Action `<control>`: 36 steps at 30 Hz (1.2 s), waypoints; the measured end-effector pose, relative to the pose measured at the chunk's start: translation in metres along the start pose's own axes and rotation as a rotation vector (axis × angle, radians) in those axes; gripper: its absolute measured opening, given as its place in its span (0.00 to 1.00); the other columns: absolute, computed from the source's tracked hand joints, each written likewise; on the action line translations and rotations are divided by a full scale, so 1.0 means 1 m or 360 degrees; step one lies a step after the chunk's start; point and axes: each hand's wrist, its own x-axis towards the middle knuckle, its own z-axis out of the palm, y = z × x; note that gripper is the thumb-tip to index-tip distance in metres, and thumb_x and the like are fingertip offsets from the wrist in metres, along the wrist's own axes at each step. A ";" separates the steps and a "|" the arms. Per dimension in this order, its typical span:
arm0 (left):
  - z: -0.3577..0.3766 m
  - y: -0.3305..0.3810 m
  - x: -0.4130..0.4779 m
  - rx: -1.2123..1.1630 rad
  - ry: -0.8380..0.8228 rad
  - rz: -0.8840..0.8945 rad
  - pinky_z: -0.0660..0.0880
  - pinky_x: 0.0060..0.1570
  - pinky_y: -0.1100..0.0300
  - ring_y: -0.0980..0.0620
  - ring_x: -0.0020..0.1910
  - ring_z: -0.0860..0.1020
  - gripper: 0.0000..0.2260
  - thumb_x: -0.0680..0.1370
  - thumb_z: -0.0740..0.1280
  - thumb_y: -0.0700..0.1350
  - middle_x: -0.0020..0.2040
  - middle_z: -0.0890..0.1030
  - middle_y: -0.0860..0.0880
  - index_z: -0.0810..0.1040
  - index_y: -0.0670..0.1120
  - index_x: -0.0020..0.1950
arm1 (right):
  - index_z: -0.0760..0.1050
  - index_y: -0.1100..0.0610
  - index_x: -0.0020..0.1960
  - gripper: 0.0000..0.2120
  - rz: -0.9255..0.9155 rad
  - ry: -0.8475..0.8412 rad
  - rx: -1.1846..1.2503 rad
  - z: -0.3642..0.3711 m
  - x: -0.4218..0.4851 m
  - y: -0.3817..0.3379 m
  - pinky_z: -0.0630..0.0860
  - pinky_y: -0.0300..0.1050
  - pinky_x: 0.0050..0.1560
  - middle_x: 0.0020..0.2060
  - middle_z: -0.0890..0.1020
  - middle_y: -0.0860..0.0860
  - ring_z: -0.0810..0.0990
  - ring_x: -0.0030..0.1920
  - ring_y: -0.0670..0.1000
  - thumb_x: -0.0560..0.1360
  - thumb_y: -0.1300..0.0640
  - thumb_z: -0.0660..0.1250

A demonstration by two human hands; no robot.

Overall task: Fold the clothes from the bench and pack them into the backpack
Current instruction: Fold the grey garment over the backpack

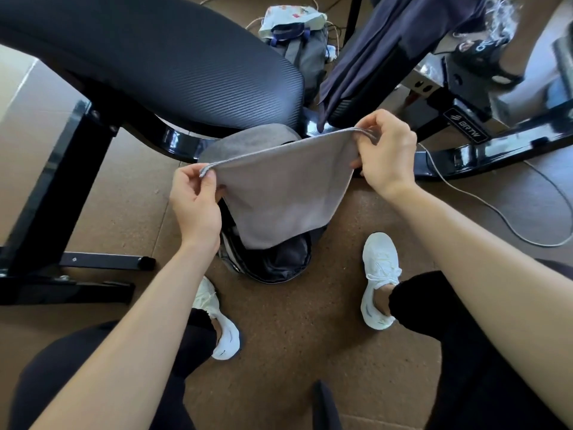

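The open backpack (pixel 291 270) was seen standing on the floor directly below the hands, its mouth partly covered by the grey garment (pixel 285 193). That folded garment was held up by its top edge, one corner pinched by the left hand (pixel 193 200) and the other by the right hand (pixel 386 156), with both sets of fingers curled on the hem. It was judged that the fold could be lost if one corner were released early, since the cloth hung free with no support. It was also judged that the lower edge could catch on the backpack's rim and bunch up outside the opening.

A brown board floor (pixel 294 321) was spread beneath everything. The black padded worktop (pixel 148 63) was placed beyond and to the left of the hands. A navy garment (pixel 387 48) was draped beyond the right hand. A second bag (pixel 297 41) was set further off between them. A pale cable (pixel 496 209) was trailed to the right of the right hand.
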 end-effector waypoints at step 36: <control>-0.003 0.009 0.003 -0.0030 -0.0069 -0.0084 0.75 0.44 0.58 0.55 0.40 0.77 0.05 0.75 0.75 0.48 0.40 0.79 0.52 0.80 0.49 0.43 | 0.81 0.53 0.43 0.05 0.0142 -0.0172 0.0404 0.005 0.000 -0.008 0.78 0.40 0.39 0.35 0.82 0.47 0.78 0.36 0.42 0.74 0.55 0.76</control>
